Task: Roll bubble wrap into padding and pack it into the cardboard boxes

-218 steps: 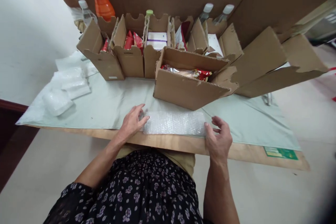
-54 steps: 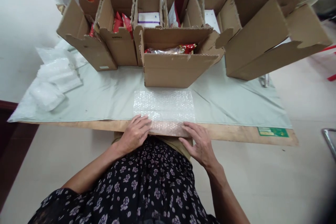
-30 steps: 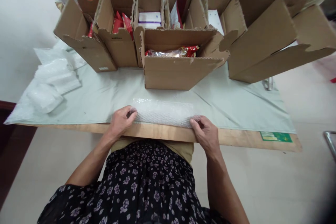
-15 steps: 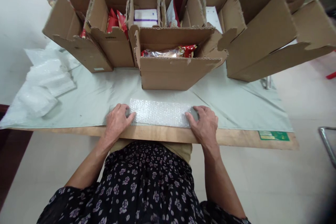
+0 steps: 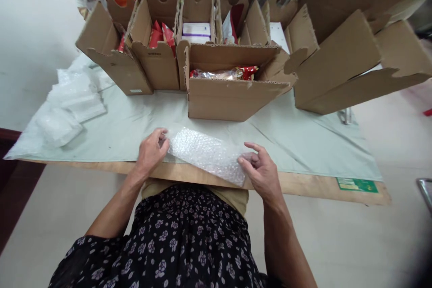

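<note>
Firstly, clear oblong bubble-wrap strip (image 5: 207, 153): lay slantwise between bare left hand (image 5: 150, 152), pinching one end, and bare right hand (image 5: 263, 173), well apart, thumb on opposite end, grip uncertain. Secondly, foremost open brown cardboard box (image 5: 219, 102): stood beyond both hands, holding red-and-clear plastic packaging (image 5: 229, 74).

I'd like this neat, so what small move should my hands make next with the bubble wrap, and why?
Perhaps straighten the bubble wrap, swinging its right end onto the pale cloth with your right hand: it slants, that end partly over the wooden edge, the end by your left hand over cloth.
</note>
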{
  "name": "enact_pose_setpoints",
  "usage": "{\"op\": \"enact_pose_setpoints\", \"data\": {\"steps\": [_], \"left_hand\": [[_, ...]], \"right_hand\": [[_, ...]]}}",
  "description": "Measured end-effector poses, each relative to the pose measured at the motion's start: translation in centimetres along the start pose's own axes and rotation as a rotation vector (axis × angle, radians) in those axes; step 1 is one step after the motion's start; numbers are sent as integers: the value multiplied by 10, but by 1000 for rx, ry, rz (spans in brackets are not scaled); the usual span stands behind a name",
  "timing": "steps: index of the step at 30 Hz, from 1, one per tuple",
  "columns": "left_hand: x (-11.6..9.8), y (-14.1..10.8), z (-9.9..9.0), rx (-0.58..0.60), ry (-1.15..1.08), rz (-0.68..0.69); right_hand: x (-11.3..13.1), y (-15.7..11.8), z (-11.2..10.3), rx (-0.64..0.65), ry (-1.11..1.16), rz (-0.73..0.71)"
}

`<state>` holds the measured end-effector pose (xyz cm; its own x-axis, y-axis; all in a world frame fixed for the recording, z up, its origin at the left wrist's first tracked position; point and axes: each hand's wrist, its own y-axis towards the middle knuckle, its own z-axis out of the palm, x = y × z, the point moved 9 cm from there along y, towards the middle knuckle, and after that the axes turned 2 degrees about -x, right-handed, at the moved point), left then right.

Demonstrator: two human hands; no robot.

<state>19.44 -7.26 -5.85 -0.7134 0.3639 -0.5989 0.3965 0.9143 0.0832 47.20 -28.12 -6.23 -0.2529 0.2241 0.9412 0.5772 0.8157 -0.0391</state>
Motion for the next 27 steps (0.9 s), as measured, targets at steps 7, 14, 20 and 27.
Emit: {"op": "enact_pose_setpoints", "data": {"steps": [7,14,20,27], "left_hand": [[-15,51,1,-136,108,156],[-56,-23,5,-310,134,401],[-56,-57,-22,-446,45,415],[-78,-74,0,86,-336,583]], "right_hand": [[3,-34,73,285,-63,29],[-4,-33,76,286,29,38],[5,-29,82,378,-14,37],[3,-32,83,378,95,146]]}}
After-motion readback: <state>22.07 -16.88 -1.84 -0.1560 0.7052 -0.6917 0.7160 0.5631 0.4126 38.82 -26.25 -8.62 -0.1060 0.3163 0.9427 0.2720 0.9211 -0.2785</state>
